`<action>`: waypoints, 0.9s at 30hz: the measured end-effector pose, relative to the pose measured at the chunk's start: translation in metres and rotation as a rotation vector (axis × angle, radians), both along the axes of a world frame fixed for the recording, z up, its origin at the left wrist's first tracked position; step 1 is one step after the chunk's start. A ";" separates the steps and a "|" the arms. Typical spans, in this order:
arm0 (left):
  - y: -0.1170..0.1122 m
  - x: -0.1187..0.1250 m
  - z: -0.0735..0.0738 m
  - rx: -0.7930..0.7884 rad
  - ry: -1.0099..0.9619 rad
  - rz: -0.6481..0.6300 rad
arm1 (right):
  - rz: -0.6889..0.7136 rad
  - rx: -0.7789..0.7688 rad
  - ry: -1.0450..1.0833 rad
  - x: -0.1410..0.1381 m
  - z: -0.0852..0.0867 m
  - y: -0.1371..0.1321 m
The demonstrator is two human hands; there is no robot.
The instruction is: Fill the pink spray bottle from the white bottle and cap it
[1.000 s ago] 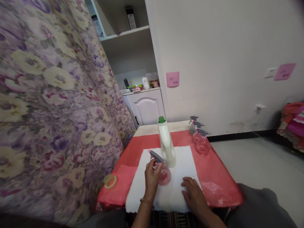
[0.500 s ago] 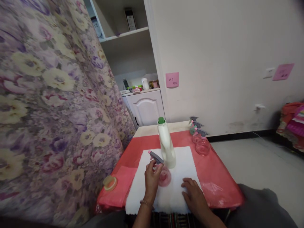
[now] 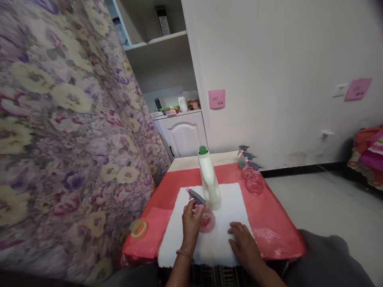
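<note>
My left hand (image 3: 192, 219) is closed around the neck of a pink spray bottle (image 3: 207, 221) with a grey trigger head. The bottle is on a white cloth (image 3: 221, 249), and my fingers hide part of its collar. Just behind it stands a tall off-white plastic bottle (image 3: 209, 179) with a green piece in its mouth. My right hand (image 3: 243, 243) rests on the cloth's right side, fingers spread and holding nothing.
A red cover (image 3: 277, 223) lies over the table. Several more spray bottles (image 3: 255, 184) stand along its far right edge. A roll of tape (image 3: 139, 229) lies at the left. A floral curtain (image 3: 74, 139) hangs close on the left, with a wall behind.
Both hands and the bottles keep their places. Only the view has shifted slightly.
</note>
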State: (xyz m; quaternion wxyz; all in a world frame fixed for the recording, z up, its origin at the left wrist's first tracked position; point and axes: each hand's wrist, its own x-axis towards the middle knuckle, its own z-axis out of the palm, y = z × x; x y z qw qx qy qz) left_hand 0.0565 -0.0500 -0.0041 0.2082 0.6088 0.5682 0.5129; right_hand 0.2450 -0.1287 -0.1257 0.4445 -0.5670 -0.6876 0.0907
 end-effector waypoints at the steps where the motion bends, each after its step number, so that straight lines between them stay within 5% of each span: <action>1: 0.000 0.000 -0.001 -0.001 -0.001 0.000 | -0.001 0.000 0.000 0.000 0.000 0.000; 27: -0.001 -0.001 0.004 0.024 0.010 -0.097 | 0.013 0.011 0.076 0.001 0.004 0.000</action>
